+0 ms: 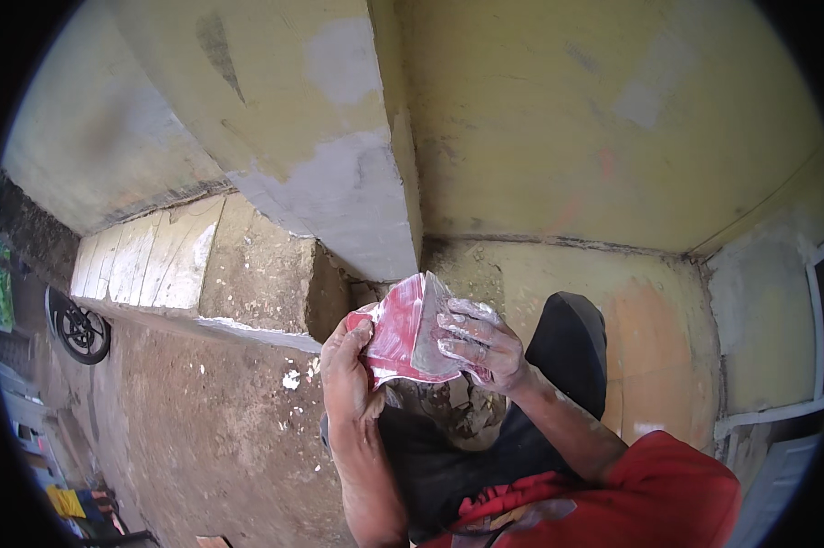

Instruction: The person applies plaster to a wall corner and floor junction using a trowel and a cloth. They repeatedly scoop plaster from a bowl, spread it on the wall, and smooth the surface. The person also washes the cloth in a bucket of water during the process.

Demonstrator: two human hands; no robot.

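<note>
Since its left edge is gripped by the left hand [348,365], the red, white-smeared sheet [397,324] at the frame's centre is apparently held steady, while the grey flap [426,340] overlapping it is clasped by the right hand [487,347].

No lettering, number or sign can be read. On the bright red cloth shirt [677,484], below the right hand [485,345], a pinkish-grey printed design [541,517] is too creased and cut off to make out. Whether the red, white-smeared flexible sheet [395,331], held between the left hand [343,361] and the right, bears any print cannot be told.
</note>
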